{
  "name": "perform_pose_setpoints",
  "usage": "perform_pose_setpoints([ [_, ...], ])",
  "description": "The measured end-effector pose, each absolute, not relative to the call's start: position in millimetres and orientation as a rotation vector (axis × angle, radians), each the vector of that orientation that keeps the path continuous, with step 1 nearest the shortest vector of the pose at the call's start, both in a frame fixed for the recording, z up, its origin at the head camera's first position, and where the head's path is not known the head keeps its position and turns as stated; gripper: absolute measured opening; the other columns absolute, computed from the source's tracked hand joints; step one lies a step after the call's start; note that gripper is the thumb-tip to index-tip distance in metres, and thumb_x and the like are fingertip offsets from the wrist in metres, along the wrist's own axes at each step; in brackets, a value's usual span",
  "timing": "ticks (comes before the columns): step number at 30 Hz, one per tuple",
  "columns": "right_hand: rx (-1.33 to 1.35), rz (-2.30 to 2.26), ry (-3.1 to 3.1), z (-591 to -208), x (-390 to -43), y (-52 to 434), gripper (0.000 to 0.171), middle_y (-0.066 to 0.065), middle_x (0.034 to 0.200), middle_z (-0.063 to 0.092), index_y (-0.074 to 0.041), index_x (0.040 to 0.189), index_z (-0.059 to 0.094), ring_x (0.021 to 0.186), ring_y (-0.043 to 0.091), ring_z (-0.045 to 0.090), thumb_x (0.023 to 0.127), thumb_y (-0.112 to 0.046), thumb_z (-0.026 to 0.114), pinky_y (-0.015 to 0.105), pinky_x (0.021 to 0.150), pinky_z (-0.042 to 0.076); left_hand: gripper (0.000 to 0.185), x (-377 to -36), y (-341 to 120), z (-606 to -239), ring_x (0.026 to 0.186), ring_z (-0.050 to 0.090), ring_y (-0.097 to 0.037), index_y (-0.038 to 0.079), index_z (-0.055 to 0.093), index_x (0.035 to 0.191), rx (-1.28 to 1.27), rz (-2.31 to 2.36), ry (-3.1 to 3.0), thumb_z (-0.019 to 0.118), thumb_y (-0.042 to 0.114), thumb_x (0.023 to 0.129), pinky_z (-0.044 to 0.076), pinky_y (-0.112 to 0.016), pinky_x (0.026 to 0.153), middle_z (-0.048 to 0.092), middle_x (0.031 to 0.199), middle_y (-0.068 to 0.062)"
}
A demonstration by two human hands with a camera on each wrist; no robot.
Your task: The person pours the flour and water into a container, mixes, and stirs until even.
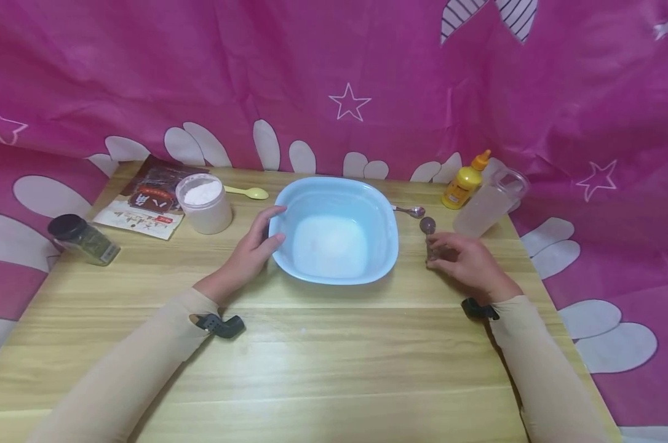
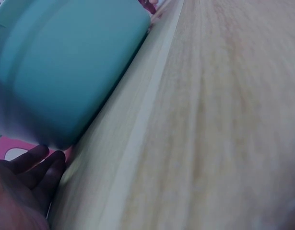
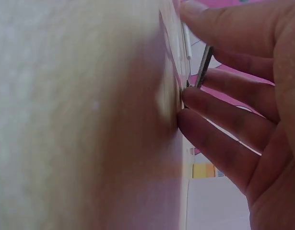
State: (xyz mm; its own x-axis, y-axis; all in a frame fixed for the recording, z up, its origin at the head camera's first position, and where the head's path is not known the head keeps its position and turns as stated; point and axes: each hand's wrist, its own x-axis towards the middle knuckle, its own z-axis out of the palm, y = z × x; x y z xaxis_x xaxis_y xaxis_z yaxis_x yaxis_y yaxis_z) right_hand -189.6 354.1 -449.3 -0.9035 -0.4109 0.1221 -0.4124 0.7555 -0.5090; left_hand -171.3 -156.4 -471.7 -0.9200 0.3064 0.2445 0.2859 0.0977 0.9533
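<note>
A light blue plastic basin (image 1: 334,278) stands mid-table, with a whitish patch on its floor. My left hand (image 1: 256,240) holds the basin's left side, thumb and index fingertip at the rim. In the left wrist view, the other fingers (image 2: 49,175) of that hand lie low against the outer wall. Right of the basin is a small measuring spoon with a dark round bowl (image 1: 427,225). My right hand (image 1: 469,261) pinches its handle close over the table; the right wrist view shows the metal handle (image 3: 205,64) between thumb and fingers.
Behind the right hand stand a yellow squeeze bottle (image 1: 461,187) and a translucent jug (image 1: 483,209). Another metal spoon (image 1: 414,211) lies by the basin. At left are a powder tub (image 1: 209,212), a yellow spoon (image 1: 253,193), a spice packet (image 1: 146,206) and a dark-lidded jar (image 1: 87,240).
</note>
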Motion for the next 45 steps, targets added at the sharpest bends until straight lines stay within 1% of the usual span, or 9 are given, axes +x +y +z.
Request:
perform_pose_setpoints([
  [5, 0.719, 0.808, -2.935, -449, -188, 353, 0.029, 0.005, 0.144, 0.073, -0.014, 0.118, 0.084, 0.115, 0.025, 0.076, 0.092, -0.017, 0.095, 0.055, 0.106, 0.060, 0.058, -171, -157, -472, 0.160, 0.037, -0.033, 0.012, 0.036, 0.170, 0.621, 1.995, 2.323, 0.054, 0.012, 0.115, 0.038, -0.023, 0.123, 0.033, 0.177, -0.014],
  [13, 0.696, 0.756, -2.984, -446, -189, 350, 0.030, 0.000, 0.147, 0.072, -0.016, 0.119, 0.084, 0.128, 0.024, 0.071, 0.091, -0.018, 0.096, 0.053, 0.112, 0.057, 0.058, -171, -159, -473, 0.160, 0.037, -0.032, 0.012, 0.036, 0.170, 0.608, 1.986, 2.335, 0.054, 0.013, 0.115, 0.037, -0.022, 0.123, 0.033, 0.178, -0.014],
  [24, 0.677, 0.735, -3.016, -445, -190, 350, 0.033, 0.000, 0.147, 0.072, -0.019, 0.119, 0.084, 0.127, 0.025, 0.071, 0.089, -0.023, 0.097, 0.053, 0.112, 0.058, 0.058, -171, -160, -473, 0.159, 0.037, -0.033, 0.011, 0.036, 0.170, 0.615, 1.988, 2.344, 0.054, 0.012, 0.115, 0.037, -0.020, 0.123, 0.034, 0.176, -0.017],
  [28, 0.692, 0.746, -3.015, -445, -190, 349, 0.034, 0.003, 0.145, 0.073, -0.018, 0.120, 0.084, 0.126, 0.028, 0.072, 0.089, -0.026, 0.098, 0.056, 0.110, 0.058, 0.058, -170, -162, -474, 0.158, 0.039, -0.035, 0.012, 0.036, 0.170, 0.614, 1.986, 2.353, 0.054, 0.012, 0.115, 0.039, -0.019, 0.121, 0.036, 0.175, -0.019],
  [31, 0.663, 0.810, -3.016, -445, -191, 349, 0.031, 0.003, 0.145, 0.073, -0.019, 0.119, 0.084, 0.127, 0.029, 0.072, 0.092, -0.030, 0.095, 0.057, 0.111, 0.057, 0.058, -170, -163, -473, 0.157, 0.040, -0.035, 0.013, 0.036, 0.170, 0.616, 1.984, 2.356, 0.054, 0.013, 0.115, 0.040, -0.020, 0.120, 0.037, 0.175, -0.018],
  [36, 0.475, 0.966, -3.025, -444, -189, 349, 0.031, 0.004, 0.138, 0.075, -0.018, 0.130, 0.080, 0.126, 0.031, 0.072, 0.104, -0.035, 0.083, 0.058, 0.110, 0.058, 0.058, -171, -161, -471, 0.158, 0.039, -0.035, 0.011, 0.036, 0.170, 0.625, 1.996, 2.333, 0.054, 0.012, 0.115, 0.040, -0.021, 0.121, 0.035, 0.176, -0.017],
  [39, 0.402, 1.021, -2.988, -439, -186, 345, 0.035, 0.007, 0.131, 0.077, -0.014, 0.135, 0.077, 0.122, 0.032, 0.071, 0.108, -0.037, 0.076, 0.058, 0.106, 0.060, 0.058, -171, -158, -470, 0.158, 0.040, -0.036, 0.010, 0.036, 0.170, 0.625, 1.998, 2.329, 0.054, 0.011, 0.114, 0.040, -0.020, 0.121, 0.034, 0.176, -0.017],
  [42, 0.352, 1.119, -2.950, -433, -183, 339, 0.038, 0.005, 0.131, 0.076, -0.013, 0.136, 0.077, 0.123, 0.027, 0.067, 0.111, -0.041, 0.072, 0.053, 0.105, 0.059, 0.058, -172, -157, -472, 0.157, 0.041, -0.035, 0.011, 0.036, 0.169, 0.624, 1.994, 2.335, 0.055, 0.012, 0.114, 0.039, -0.020, 0.121, 0.036, 0.175, -0.016],
  [45, 0.286, 1.284, -2.930, -428, -182, 331, 0.045, 0.001, 0.136, 0.075, -0.013, 0.139, 0.076, 0.124, 0.023, 0.065, 0.110, -0.047, 0.070, 0.042, 0.104, 0.057, 0.058, -173, -157, -473, 0.156, 0.042, -0.034, 0.012, 0.037, 0.169, 0.626, 1.991, 2.339, 0.055, 0.013, 0.114, 0.039, -0.020, 0.120, 0.036, 0.175, -0.016],
])
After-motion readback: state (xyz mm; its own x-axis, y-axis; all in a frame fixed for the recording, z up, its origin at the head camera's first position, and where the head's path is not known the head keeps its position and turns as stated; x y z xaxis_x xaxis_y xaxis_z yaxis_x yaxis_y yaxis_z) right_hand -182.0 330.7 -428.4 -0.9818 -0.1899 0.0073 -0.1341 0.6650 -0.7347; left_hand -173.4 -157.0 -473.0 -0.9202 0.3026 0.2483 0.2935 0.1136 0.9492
